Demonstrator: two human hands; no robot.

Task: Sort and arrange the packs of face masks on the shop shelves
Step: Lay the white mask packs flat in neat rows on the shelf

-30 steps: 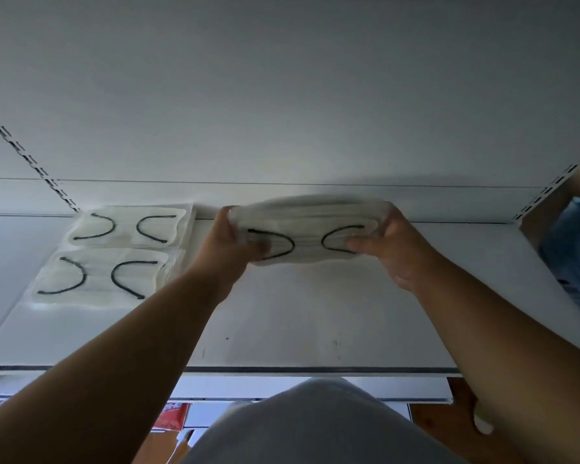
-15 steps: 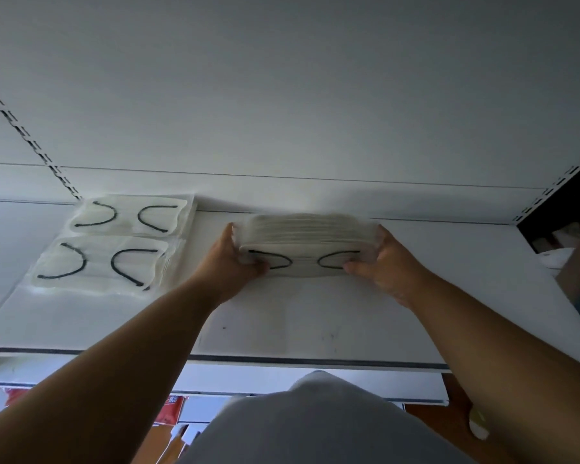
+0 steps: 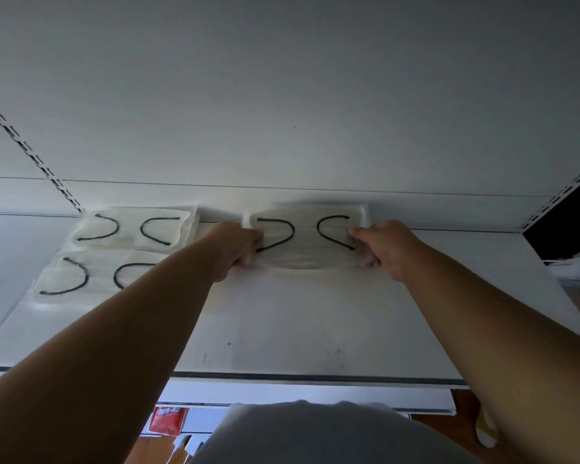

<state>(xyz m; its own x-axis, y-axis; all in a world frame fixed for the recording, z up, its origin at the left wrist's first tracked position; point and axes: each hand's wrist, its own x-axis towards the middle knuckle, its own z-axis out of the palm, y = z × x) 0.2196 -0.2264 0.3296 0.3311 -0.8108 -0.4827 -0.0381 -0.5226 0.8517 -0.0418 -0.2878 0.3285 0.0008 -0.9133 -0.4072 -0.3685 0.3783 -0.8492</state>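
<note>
Where it stood edge-up, mask stack [image 3: 307,241] now flat at shelf [image 3: 315,323] back — left hand [image 3: 233,247], right hand [image 3: 387,247] each pinching an end.

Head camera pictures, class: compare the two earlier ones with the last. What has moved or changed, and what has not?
The held stack of mask packs went from raised and tilted on edge to lying flat at the back of the shelf. The left hand and right hand still grip its ends. The two mask packs at the left, rear and front, stayed put.
</note>
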